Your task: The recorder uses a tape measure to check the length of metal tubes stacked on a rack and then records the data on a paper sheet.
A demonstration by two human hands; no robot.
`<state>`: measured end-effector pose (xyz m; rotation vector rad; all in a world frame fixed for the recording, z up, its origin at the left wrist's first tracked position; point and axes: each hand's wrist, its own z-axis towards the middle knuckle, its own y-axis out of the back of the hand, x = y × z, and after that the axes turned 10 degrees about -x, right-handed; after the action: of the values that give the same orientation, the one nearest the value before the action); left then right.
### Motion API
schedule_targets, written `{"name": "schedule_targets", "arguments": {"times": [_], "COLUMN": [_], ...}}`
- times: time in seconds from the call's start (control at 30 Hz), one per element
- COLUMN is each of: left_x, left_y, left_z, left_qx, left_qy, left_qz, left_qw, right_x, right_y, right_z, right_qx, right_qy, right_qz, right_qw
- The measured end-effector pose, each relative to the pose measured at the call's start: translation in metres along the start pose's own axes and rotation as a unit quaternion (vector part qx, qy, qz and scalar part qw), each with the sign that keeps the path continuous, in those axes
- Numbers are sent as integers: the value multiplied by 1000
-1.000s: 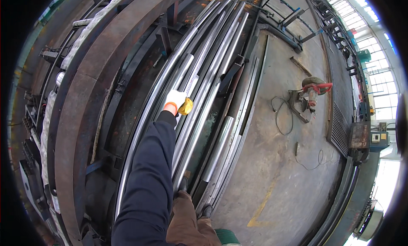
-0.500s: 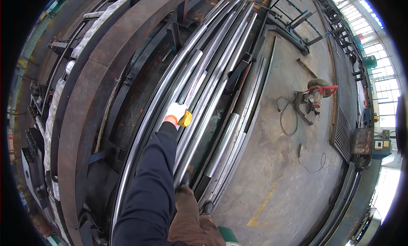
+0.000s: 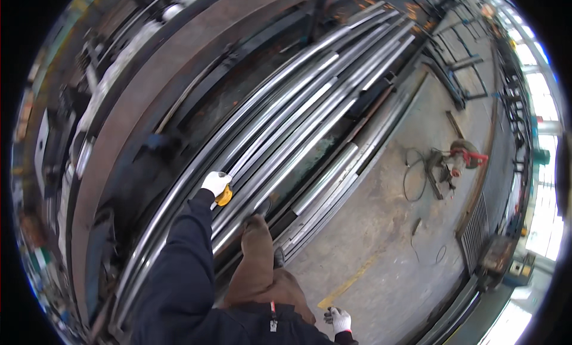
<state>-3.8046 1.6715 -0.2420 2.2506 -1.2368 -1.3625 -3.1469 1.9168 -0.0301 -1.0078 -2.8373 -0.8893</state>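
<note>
My left hand [image 3: 215, 183], in a white glove, is closed around a yellow tape measure [image 3: 224, 195]. It is low over a row of long, shiny metal bars [image 3: 286, 144]. A pale, narrow strip [image 3: 320, 94] runs from near the hand along the bars, apparently the tape's blade, but blur hides its markings. My right hand [image 3: 338, 320], also gloved in white, hangs at the lower edge beside my dark jacket. Its fingers look loosely bent and apart, and I make out nothing in them. One leg stands close beside the bars.
A heavy rusty steel beam [image 3: 128, 95] curves along the left side. On the concrete floor to the right are a red cut-off saw [image 3: 463, 158] and a looped cable [image 3: 411, 190]. Dark metal frames [image 3: 465, 65] stand at the far right. More bars [image 3: 322, 187] lie between my feet and the saw.
My left hand has drawn back toward me with the tape measure, down and left along the bars. My right hand has come into view at the lower edge. The view has turned.
</note>
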Motion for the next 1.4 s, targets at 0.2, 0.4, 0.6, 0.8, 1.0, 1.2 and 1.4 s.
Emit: {"name": "schedule_targets", "arguments": {"times": [0.2,0.4,0.6,0.8,1.0,1.2,1.4], "left_x": [91,165,217,233,260,276,297], "left_y": [88,153,187,204,220,256,293], "left_z": [-201,-425,-594,-681,-745,-811,-884], "left_qx": [-52,-139,-190,-195,-222,-281,-283], "left_qy": [1,36,126,153,140,135,169], "left_qz": [77,135,103,139,184,198,218], "left_qw": [996,980,968,959,947,929,919], "right_x": [-7,1,47,79,66,57,41], "right_y": [33,62,61,17,-17,-47,-69], "right_z": [72,132,117,84,82,59,30], "right_qx": [78,182,173,196,203,217,236], "right_qy": [123,404,341,335,319,319,324], "right_qz": [-84,-294,-357,-345,-392,-448,-480], "right_qw": [986,847,852,854,839,806,781]}}
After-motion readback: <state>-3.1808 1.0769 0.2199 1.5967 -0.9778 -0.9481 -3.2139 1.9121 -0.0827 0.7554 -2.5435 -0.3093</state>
